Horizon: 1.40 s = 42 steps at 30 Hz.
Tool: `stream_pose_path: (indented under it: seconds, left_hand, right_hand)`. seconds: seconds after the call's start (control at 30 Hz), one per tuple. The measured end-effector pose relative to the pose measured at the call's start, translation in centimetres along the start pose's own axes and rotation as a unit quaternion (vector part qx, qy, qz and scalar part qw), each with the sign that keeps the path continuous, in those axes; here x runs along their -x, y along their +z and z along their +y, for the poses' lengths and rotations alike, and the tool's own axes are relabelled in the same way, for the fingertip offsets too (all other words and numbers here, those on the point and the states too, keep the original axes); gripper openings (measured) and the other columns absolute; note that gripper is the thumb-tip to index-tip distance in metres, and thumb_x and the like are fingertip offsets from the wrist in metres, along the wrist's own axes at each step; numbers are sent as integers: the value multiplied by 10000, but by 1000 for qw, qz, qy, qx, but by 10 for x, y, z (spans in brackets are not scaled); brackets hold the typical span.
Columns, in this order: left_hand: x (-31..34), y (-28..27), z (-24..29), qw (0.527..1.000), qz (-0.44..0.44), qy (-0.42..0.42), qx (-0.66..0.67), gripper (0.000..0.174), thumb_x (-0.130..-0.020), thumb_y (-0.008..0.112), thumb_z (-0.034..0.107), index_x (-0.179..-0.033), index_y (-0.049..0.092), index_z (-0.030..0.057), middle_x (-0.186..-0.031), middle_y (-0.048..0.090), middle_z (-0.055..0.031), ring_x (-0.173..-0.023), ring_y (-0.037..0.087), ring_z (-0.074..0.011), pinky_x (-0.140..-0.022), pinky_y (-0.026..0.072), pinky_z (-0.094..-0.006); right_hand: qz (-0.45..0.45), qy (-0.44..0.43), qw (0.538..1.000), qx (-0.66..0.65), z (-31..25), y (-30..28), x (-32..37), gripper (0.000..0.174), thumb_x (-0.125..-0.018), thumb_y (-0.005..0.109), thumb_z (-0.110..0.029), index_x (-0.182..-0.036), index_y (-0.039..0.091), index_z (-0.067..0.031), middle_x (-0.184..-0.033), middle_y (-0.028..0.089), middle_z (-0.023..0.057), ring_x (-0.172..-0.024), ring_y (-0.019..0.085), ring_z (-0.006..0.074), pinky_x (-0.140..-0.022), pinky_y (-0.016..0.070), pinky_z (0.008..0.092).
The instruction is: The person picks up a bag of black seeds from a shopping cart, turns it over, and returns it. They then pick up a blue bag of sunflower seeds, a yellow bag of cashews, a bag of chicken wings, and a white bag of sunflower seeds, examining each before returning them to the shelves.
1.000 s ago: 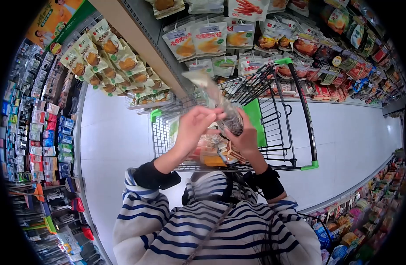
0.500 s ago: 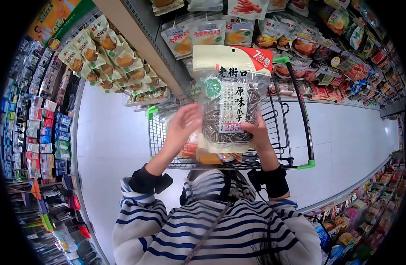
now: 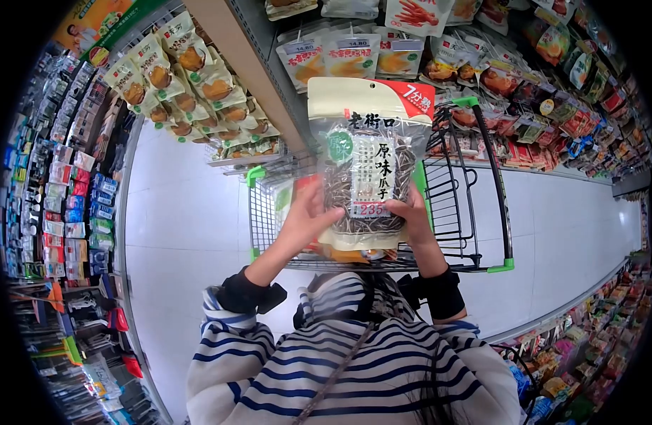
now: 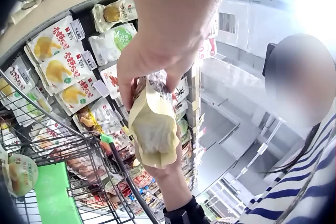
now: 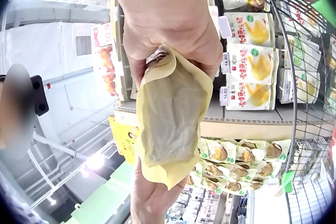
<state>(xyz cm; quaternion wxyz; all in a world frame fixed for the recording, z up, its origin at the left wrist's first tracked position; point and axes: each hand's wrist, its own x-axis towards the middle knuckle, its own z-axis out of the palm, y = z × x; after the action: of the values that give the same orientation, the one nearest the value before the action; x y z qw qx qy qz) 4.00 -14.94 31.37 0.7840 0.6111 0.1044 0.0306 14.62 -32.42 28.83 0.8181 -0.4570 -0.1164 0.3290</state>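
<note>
A clear-and-cream bag of sunflower seeds (image 3: 372, 170) is held upright above the cart, its printed front facing the head camera. My left hand (image 3: 305, 219) grips its lower left side, thumb on the front and fingers behind. On the lower right side, my right hand (image 3: 413, 216) holds it the same way, the thumb beside the red number. From below, in the left wrist view, the bag's cream base (image 4: 154, 129) shows between both hands. The right wrist view also looks up at that base (image 5: 176, 113); the fingers behind the bag are mostly hidden there.
Below the bag stands a black wire shopping cart (image 3: 502, 266) with green corners and several packages inside. Hanging snack packs (image 3: 351, 55) fill the shelf ahead, and more packs (image 3: 198, 85) hang at a shelf end on the left. Racks (image 3: 78, 205) line the far left.
The bag was tilted and blurred a second ago, then turned with its front to the head camera. My left hand, apart from its side half a second ago, now grips it.
</note>
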Motion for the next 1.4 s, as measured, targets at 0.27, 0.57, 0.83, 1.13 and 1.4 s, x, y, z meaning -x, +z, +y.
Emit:
stream_pose_path:
  seconds: [0.27, 0.57, 0.83, 1.13, 1.4]
  left_hand:
    - [41, -31, 6, 999, -4, -29, -25, 691, -723, 614, 14, -1277, 202, 9, -1199, 385, -109, -1084, 419, -189, -884, 371, -289]
    - [98, -61, 5, 1000, -21, 14, -11, 661, -727, 612, 19, -1257, 219, -14, -1099, 490, -124, -995, 480, -160, -838, 384, -266]
    - [142, -91, -34, 999, -27, -5, -47, 671, -717, 620, 21, -1259, 226, -22, -1091, 465, -99, -920, 457, -127, -770, 364, -234]
    - [155, -75, -31, 994, -72, -43, -65, 675, -715, 620, 37, -1264, 231, -10, -1083, 450, -81, -915, 425, -120, -753, 351, -242]
    - [141, -29, -34, 979, -183, -35, -88, 626, -746, 598, 75, -1254, 242, -10, -1073, 491, -81, -934, 496, -114, -794, 406, -234]
  right_hand:
    - [12, -16, 999, 29, 22, 41, 15, 667, -650, 608, -70, -1227, 284, 16, -1125, 445, 97, -1001, 454, 163, -860, 360, 267]
    - [-12, -49, 998, 39, 52, 87, 52, 664, -665, 603, -97, -1229, 278, 36, -1153, 430, 104, -1041, 427, 177, -905, 307, 275]
    - [45, -36, 998, 31, 96, 110, 103, 654, -667, 615, -113, -1215, 292, 36, -1138, 439, 106, -1045, 425, 172, -905, 310, 279]
    - [109, -57, 992, 29, 99, 115, 144, 620, -678, 628, -106, -1197, 320, 33, -1126, 447, 105, -1030, 434, 167, -893, 323, 278]
    - [174, -96, 980, 13, 74, 96, 185, 608, -678, 627, -100, -1196, 331, 15, -1104, 472, 107, -993, 467, 159, -861, 356, 275]
